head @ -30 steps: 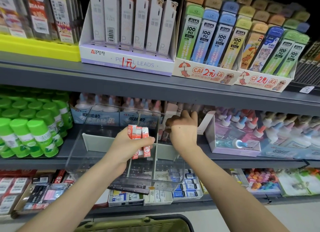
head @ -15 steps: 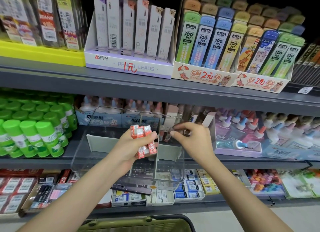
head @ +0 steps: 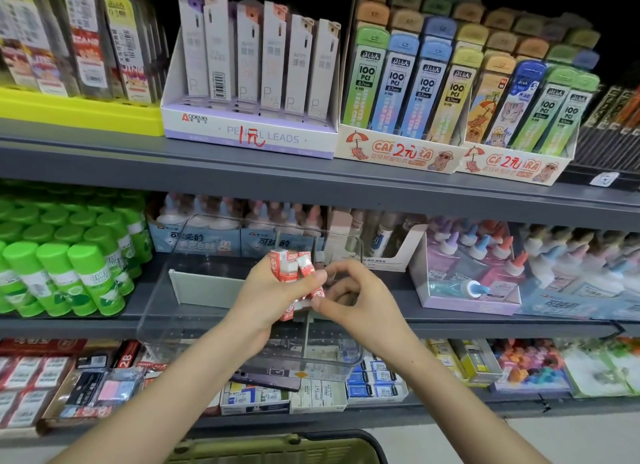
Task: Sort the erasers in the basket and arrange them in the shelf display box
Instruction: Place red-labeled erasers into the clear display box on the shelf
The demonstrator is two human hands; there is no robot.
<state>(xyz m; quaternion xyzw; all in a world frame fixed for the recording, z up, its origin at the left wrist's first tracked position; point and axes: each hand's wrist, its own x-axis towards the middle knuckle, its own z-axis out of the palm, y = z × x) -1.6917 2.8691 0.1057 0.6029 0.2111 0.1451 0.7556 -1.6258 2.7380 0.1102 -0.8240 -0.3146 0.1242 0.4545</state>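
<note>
My left hand grips a bundle of several red-and-white erasers, held upright over the clear plastic display box on the middle shelf. My right hand is right beside it, thumb and fingertips pinching the lower end of an eraser in that bundle. The box has grey dividers and looks bare inside where I can see. The olive green basket shows only its rim at the bottom edge; its contents are hidden.
Green glue sticks crowd the shelf left of the box. Glue bottles in a lilac tray stand to its right. Pencil lead boxes fill the shelf above. Boxed erasers lie on the shelf below.
My right hand came back from the rear of the shelf and moved left to the eraser bundle, closing its fingers on it. My left hand stayed over the box.
</note>
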